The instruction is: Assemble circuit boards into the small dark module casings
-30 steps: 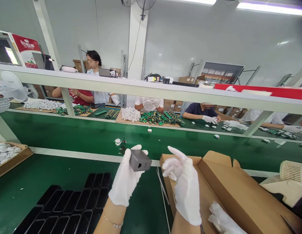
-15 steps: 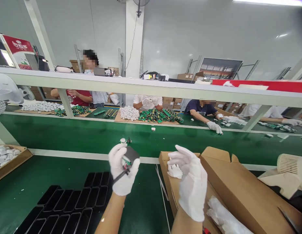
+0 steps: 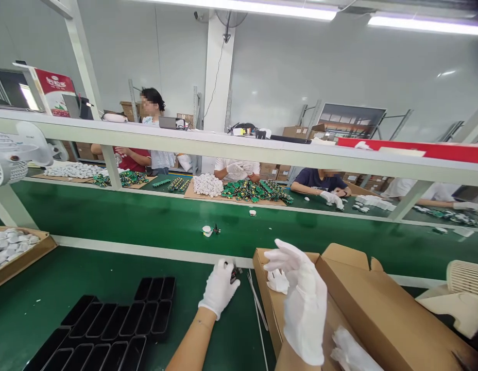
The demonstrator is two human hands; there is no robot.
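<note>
My left hand (image 3: 219, 287), in a white glove, rests low on the green bench near its far edge. Its fingers are curled around a small dark part (image 3: 233, 272), which is mostly hidden by the glove. My right hand (image 3: 303, 301), also gloved, is raised with fingers spread and holds nothing. It hovers over the open cardboard box (image 3: 362, 299), just right of a crumpled white item (image 3: 278, 281) lying in the box. A black compartment tray (image 3: 119, 330) lies to the left of my left arm.
The green conveyor belt (image 3: 146, 221) carries a small white part (image 3: 207, 231). A cardboard tray of white parts (image 3: 15, 246) sits far left and a small fan (image 3: 463, 296) far right. Thin white strips (image 3: 256, 301) lie beside the box. Several people work across the belt.
My left hand has dropped from chest height to the bench's far edge with the dark part. My right hand stayed raised and open over the box. The view shifted slightly.
</note>
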